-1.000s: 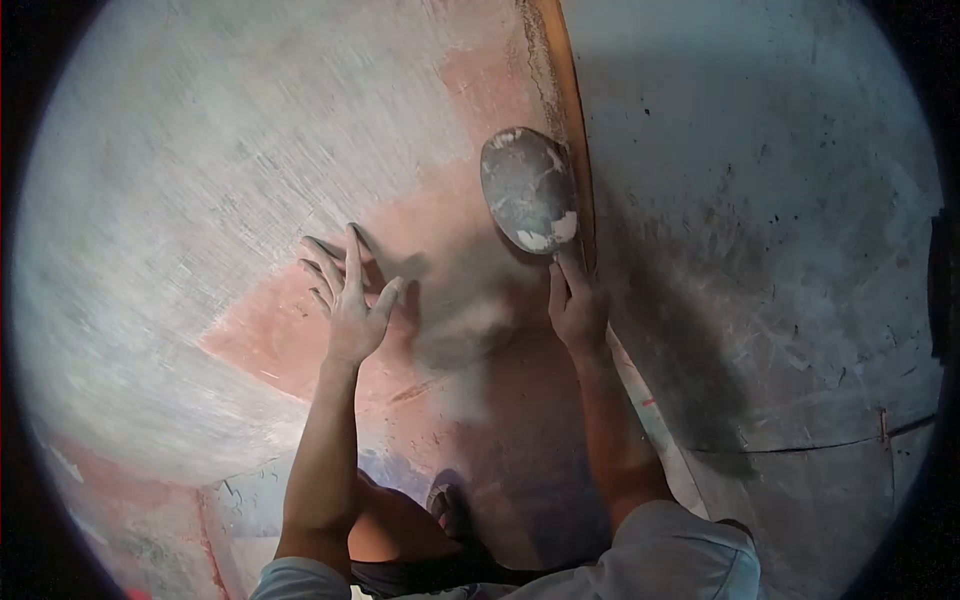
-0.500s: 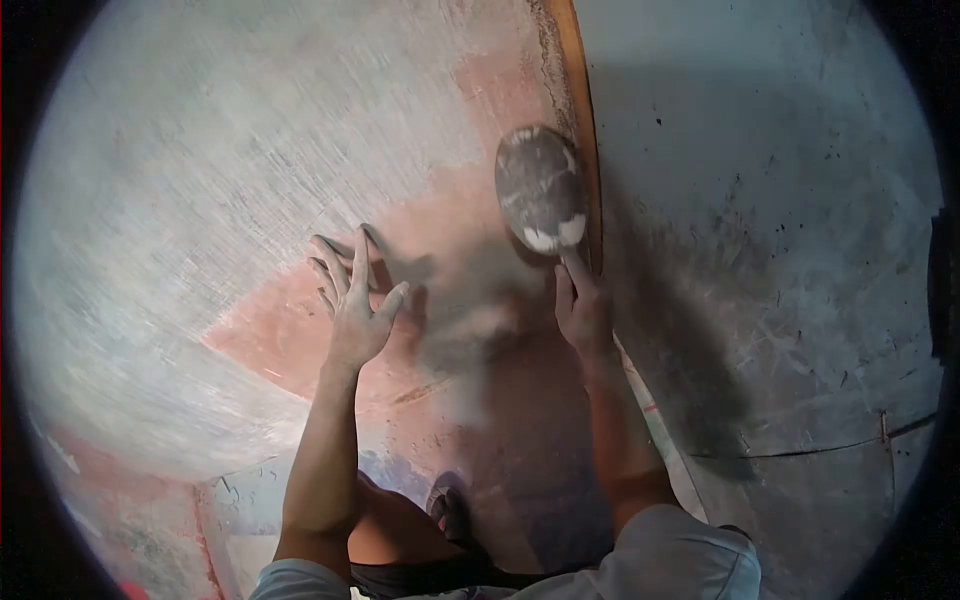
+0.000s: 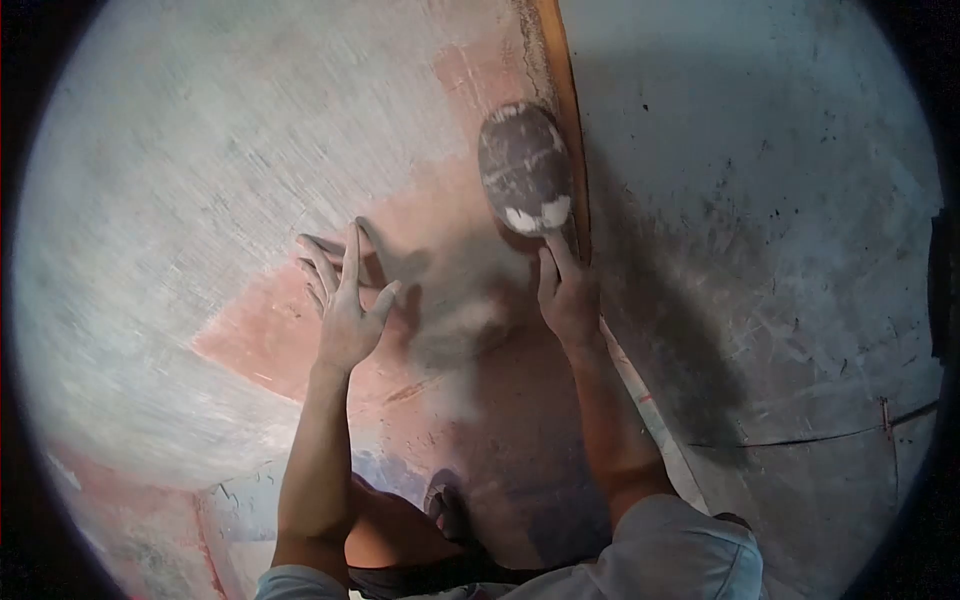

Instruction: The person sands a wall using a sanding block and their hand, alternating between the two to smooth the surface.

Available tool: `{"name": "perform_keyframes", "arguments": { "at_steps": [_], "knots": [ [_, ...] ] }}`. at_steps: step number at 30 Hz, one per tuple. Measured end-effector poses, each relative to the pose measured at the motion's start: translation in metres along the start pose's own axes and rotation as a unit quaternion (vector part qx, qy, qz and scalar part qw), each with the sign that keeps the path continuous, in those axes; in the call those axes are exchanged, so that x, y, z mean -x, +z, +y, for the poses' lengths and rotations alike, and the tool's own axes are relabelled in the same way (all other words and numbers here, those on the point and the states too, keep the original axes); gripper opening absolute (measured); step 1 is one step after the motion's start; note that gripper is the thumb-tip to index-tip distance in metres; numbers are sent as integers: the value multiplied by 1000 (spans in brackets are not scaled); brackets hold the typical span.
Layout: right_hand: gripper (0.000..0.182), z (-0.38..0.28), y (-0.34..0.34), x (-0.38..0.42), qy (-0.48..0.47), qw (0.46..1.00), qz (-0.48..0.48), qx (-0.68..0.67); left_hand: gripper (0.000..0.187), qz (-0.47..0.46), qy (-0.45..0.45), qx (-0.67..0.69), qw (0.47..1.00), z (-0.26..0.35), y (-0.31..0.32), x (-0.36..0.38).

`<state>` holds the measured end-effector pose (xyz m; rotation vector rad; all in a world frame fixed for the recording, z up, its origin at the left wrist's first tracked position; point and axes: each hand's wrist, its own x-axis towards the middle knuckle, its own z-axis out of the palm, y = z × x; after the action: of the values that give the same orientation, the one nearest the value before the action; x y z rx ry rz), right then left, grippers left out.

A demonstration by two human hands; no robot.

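Note:
My right hand is closed at the lower end of a dark oval tool, one finger stretched up against it. Pale dust and white patches mark the tool's face; the part inside my hand is hidden. It lies over a pinkish patch of the large curved surface, close beside the brown edge strip. To the left, my left hand is open, its dusty fingers spread over the same pink patch. Nothing is in it.
A scratched whitish area covers the curved surface on the left. Beyond the brown strip is a grey-blue surface with dark specks and a crack low on the right. My foot shows near the bottom centre.
The dark oval tool and my right hand have shifted a little up and left in view, with the background shifting slightly left too. My left hand stays spread.

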<state>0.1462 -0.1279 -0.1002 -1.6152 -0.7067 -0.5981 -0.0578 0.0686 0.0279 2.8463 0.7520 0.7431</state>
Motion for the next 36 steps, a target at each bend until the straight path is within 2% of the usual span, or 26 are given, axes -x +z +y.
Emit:
{"name": "perform_keyframes", "arguments": {
  "at_steps": [3, 5, 7, 9, 13, 16, 18, 19, 21, 22, 24, 25, 27, 36],
  "knots": [
    [23, -35, -1, -54, -10, 999, -9, -37, 96, 3, -8, 15, 1000, 4, 1, 2],
    [23, -46, -1, -79, -46, 996, 47, -54, 96, 12, 5, 7, 1000, 3, 2, 2],
    [25, -37, -5, -66, -15, 999, 12, -33, 96, 7, 1, 3, 1000, 1, 2, 4],
    [34, -12, 0, -38, -38, 999, 19, -5, 96, 8, 2, 3, 1000, 1, 1, 3],
    [35, 16, -7, 6, -62, 998, 26, 21, 96, 12, 21, 25, 999, -1, 0, 6],
    [29, -4, -1, -14, -43, 999, 9, -19, 96, 18, 19, 18, 1000, -2, 2, 2],
    [31, -46, -14, -57, 41, 993, -79, -76, 96, 18, 15, 13, 1000, -1, 7, 3],
    [31, -45, -6, -66, 42, 993, -81, -76, 96, 20, 16, 2, 1000, -1, 9, 3],
    [29, -43, 6, -77, -59, 993, 45, -93, 96, 22, 16, -13, 1000, 0, 8, 0],
    [29, -38, 6, -67, -56, 993, 43, -94, 96, 16, 9, -3, 1000, 3, 6, 2],
    [29, -17, 2, -32, 82, 992, -72, -65, 96, 11, 5, 7, 1000, 3, 3, 2],
    [29, -5, 2, -13, 80, 992, -70, -64, 96, 11, 18, 6, 1000, 1, 2, 2],
    [28, 5, -1, 11, -61, 997, 38, 7, 96, 13, 27, 10, 999, -1, 1, 3],
    [36, -30, 0, -58, 11, 995, -28, -91, 93, 10, 8, 0, 1000, 7, 3, 1]
  ]
}}
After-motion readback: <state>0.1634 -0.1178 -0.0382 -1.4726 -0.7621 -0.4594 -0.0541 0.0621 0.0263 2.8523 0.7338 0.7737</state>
